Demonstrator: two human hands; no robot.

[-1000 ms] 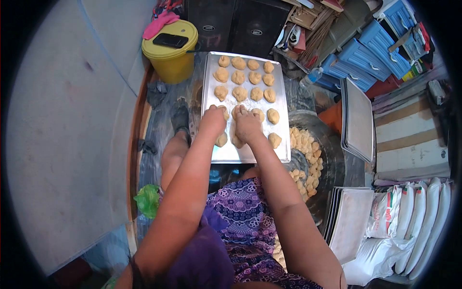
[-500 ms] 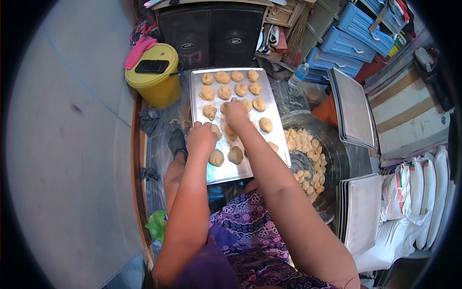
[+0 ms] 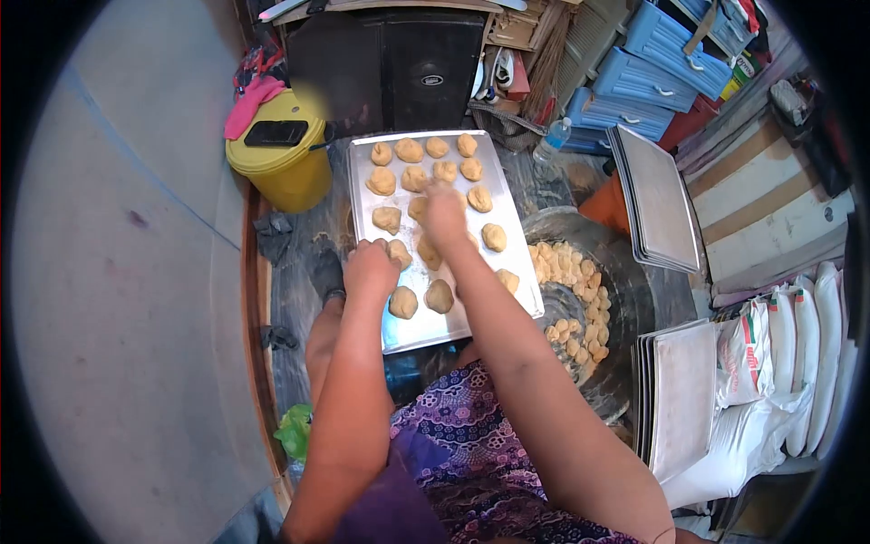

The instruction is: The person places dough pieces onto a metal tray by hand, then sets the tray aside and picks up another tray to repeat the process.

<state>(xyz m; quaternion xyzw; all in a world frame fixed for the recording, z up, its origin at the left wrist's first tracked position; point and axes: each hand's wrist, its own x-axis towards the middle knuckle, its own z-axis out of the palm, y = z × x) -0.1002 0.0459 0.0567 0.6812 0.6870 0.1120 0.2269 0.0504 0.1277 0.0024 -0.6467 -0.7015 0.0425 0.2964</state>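
Observation:
A metal baking tray holds rows of rounded dough balls, among them a dough ball near its front left corner. My left hand lies over the tray's left edge, fingers curled, right beside a dough ball. What lies under those fingers is hidden. Over the middle of the tray, my right hand is smeared by motion. Its fingers are close to a dough ball in the second row, and the hand and forearm cover part of the dough behind them.
To the right stands a large round basin with many small dough pieces. Stacked trays and more trays lean beyond it. A yellow bucket with a phone is at left. White sacks stand far right.
My right hand has shifted slightly up the tray and blurred, showing the second-row dough ball near its fingers. My left hand stays at the left edge. The whole view has shifted slightly.

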